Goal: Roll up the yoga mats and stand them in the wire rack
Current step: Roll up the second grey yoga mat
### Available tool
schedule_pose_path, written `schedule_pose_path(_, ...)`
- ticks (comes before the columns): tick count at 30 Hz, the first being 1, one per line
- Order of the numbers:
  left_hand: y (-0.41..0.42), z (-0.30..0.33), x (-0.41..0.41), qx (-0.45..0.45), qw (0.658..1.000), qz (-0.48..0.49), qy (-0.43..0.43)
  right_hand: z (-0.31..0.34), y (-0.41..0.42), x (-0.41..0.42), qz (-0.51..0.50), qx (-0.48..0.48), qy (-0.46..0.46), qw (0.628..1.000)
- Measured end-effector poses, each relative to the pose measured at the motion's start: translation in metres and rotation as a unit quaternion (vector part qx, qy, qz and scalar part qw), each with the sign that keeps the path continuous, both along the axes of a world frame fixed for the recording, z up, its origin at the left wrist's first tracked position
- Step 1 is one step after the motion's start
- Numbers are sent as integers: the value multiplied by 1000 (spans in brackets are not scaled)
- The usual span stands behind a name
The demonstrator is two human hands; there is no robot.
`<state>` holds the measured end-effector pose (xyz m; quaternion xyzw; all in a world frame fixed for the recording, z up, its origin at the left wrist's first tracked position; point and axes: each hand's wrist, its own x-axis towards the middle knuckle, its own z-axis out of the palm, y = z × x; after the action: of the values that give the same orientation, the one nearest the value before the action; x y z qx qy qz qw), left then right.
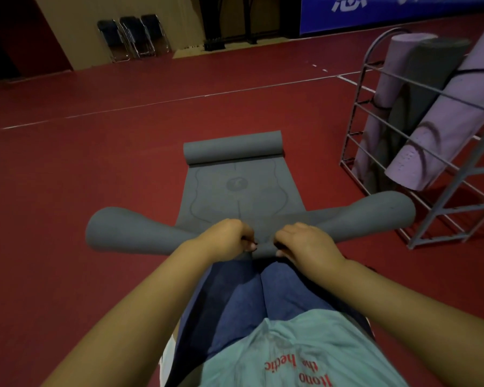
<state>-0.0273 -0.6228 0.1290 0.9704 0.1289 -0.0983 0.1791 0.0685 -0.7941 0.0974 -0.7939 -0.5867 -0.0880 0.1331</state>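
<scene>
Both hands, left hand and right hand, have fingers curled, pinching the grey mat roll; next, keep rolling it forward

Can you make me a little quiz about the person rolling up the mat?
1. True or false: the wire rack has no mats in it.
2. What colour is the yoga mat on the red floor? A purple, B grey, C green.
3. Fill in: the left hand and right hand both grip the mat's near roll at its ____.

Key: 1 false, purple and grey rolled mats stand in it. 2 B. 3 middle.
</scene>
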Motion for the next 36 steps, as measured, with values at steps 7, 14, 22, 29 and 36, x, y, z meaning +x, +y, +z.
schedule_pose_path(7,-26,6,-14,355,929,-71,-74,17,17,13,-61,-95,89,990)
schedule_pose_path(14,-21,1,-25,330,942,-32,-59,29,28,25,-78,-135,170,973)
schedule_pose_path(22,12,16,-3,175,984,-38,-13,18,26,20,-56,-41,19,997)
schedule_pose_path(29,24,19,6,95,995,-35,6,9,9,15,-61,-23,29,997)
schedule_pose_path(36,40,9,0,23,997,10,-68,29,35,39,-71,-131,86,985)
